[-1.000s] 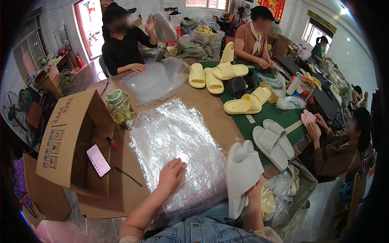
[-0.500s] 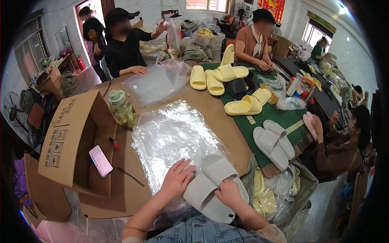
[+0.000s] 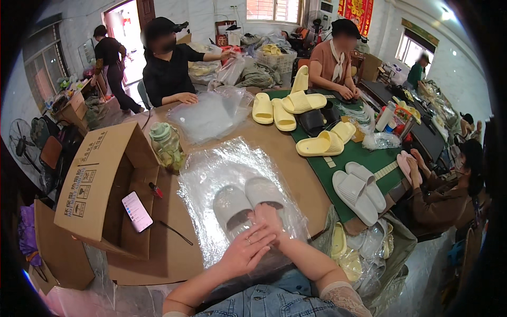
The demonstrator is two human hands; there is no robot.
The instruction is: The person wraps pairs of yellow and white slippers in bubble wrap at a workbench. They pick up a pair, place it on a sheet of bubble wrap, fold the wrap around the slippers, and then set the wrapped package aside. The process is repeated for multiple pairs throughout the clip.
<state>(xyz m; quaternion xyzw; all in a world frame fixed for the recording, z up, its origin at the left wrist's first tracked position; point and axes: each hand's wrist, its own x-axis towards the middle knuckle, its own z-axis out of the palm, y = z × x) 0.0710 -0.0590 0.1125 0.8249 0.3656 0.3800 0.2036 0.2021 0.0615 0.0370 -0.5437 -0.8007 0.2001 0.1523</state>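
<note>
A pair of grey slide slippers (image 3: 231, 205) lies toe-away under the clear film of a plastic bag (image 3: 211, 168), on the near part of the table. My right hand (image 3: 269, 217) reaches in at the heel side, its fingers at the strap of the right slipper and partly hidden there. Across my right wrist lies my left hand (image 3: 248, 249), a ring on one finger, its fingers stretched out next to the bag's near end. Whether those fingers touch the film I cannot tell.
Left of the bag are a cardboard box (image 3: 97, 182), a phone (image 3: 137, 211) and a glass jar (image 3: 166, 148). More grey slides (image 3: 358, 193) and yellow slides (image 3: 319, 143) rest on the green mat (image 3: 317, 174). Several people sit around; a sack (image 3: 388, 259) of bagged slippers stands lower right.
The grey slippers have moved from the table's near edge forward and left, under the bag's film, with my right hand. My left hand has shifted right and nearer, onto my right wrist.
</note>
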